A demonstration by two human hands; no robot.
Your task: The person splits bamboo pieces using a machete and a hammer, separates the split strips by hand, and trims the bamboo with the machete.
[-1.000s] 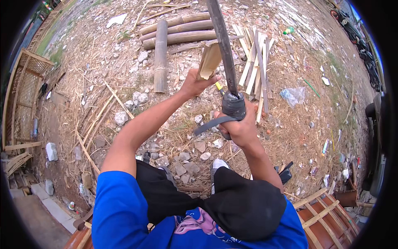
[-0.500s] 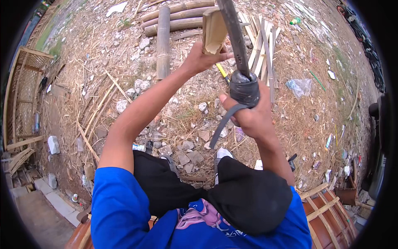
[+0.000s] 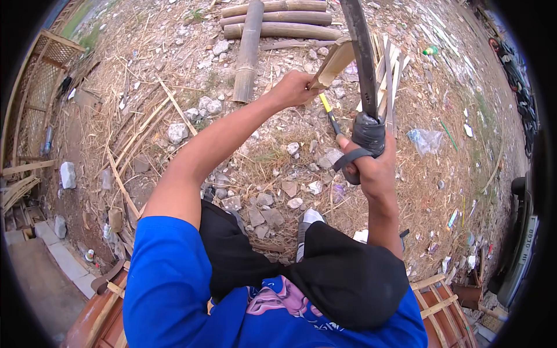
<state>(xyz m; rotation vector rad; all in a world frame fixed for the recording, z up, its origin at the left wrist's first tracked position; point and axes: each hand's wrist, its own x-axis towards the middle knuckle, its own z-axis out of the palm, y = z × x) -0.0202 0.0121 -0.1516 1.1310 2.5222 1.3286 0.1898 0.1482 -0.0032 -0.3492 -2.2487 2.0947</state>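
Observation:
My left hand [image 3: 295,90] is stretched forward, its fingers closed on the near end of a split bamboo piece [image 3: 335,62]. The bamboo is hollowed and pale inside, tilted up and away to the right. In my right hand [image 3: 376,169] is a machete [image 3: 364,55], its handle wrapped in black tape with a loose strap hanging over my thumb. The dark blade points up and away, close beside the bamboo on its right; I cannot tell whether they touch.
Bamboo poles [image 3: 284,29] lie at the far side, with another pole [image 3: 248,55] nearer. Cut bamboo strips [image 3: 390,75] are piled beyond the machete. A tool with a yellow-and-black handle [image 3: 328,108] rests on the rubble. Lattice panel [image 3: 32,98] at left; parked car [image 3: 522,249] at right.
Both hands have shifted right in view with the bamboo and machete. The bamboo now leans more to the right. My head view has also moved slightly.

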